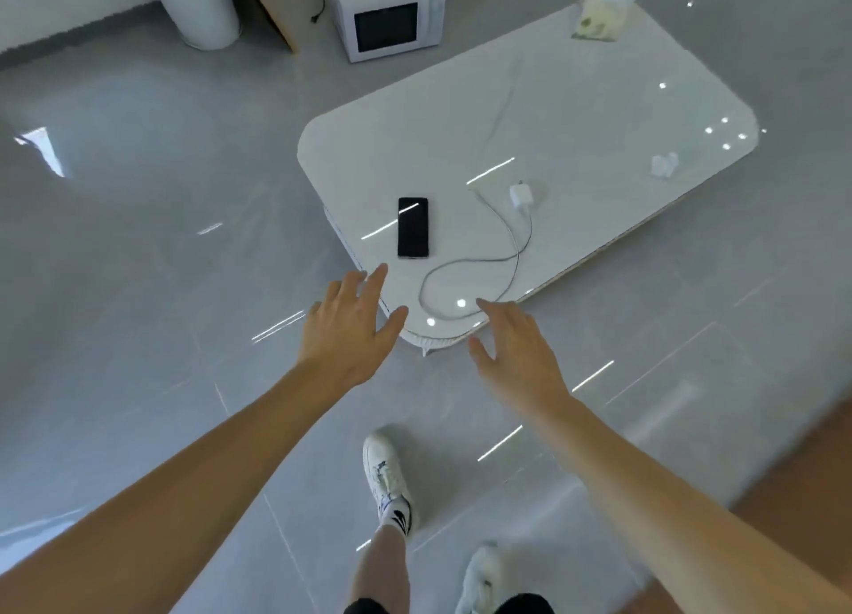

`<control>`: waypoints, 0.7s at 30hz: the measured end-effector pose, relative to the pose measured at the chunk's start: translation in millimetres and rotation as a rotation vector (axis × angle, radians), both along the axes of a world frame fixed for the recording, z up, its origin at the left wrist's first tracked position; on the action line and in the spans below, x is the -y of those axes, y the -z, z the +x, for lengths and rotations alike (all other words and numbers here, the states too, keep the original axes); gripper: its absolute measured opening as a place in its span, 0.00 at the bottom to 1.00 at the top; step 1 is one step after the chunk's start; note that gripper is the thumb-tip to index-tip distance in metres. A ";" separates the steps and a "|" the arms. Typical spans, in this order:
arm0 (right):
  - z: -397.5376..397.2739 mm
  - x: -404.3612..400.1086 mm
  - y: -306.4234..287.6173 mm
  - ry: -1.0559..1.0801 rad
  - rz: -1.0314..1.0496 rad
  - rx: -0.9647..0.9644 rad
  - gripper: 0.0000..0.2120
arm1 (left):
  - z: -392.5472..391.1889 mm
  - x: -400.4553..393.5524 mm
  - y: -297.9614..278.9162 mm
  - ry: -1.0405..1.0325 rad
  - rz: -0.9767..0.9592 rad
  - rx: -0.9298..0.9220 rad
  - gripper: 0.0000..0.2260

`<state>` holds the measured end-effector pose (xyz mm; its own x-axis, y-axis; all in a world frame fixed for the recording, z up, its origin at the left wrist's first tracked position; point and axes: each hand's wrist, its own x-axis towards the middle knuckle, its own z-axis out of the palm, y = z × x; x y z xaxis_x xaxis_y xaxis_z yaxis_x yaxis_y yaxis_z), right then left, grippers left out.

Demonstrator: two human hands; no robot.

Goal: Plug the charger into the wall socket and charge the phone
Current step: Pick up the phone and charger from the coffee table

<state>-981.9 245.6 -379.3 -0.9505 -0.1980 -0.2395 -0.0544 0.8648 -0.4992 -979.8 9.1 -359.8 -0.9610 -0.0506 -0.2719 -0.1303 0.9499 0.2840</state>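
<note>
A black phone (413, 227) lies face up near the front corner of a low white table (599, 120). To its right sits a white charger plug (520, 196), its white cable (498, 258) looping toward the table's near edge. My left hand (352, 325) hovers open over the table's front corner, just short of the phone. My right hand (518, 353) is also open, fingers spread, near the cable loop at the table's edge. Neither hand touches anything. No wall socket is in view.
A tissue pack (599, 16) stands at the table's far end and a small white object (664, 165) lies near its right edge. On the glossy grey floor behind sit a white microwave (392, 14) and a white cylinder (198, 5). My feet in white shoes (385, 475) stand below.
</note>
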 end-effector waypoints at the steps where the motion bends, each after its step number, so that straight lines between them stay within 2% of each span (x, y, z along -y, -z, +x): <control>1: -19.9 -0.6 12.9 0.001 0.013 0.002 0.26 | -23.1 -1.6 14.3 -0.008 0.020 0.015 0.30; 9: -189.4 -13.8 151.3 0.045 0.066 0.012 0.26 | -195.4 -22.4 170.2 -0.194 0.081 0.171 0.31; 13: -256.7 -25.0 221.1 0.038 0.096 0.000 0.27 | -260.0 -31.2 244.2 -0.359 0.021 0.198 0.37; 16: -295.5 -28.9 254.7 0.021 0.136 -0.025 0.28 | -291.2 -36.8 282.2 -0.446 -0.045 0.152 0.43; 19: -329.3 -28.9 276.3 0.029 0.171 -0.050 0.25 | -315.4 -44.0 302.6 -0.439 -0.153 0.090 0.48; 21: -348.7 -26.5 286.1 0.022 0.223 -0.133 0.22 | -328.3 -49.4 310.4 -0.411 -0.200 0.049 0.47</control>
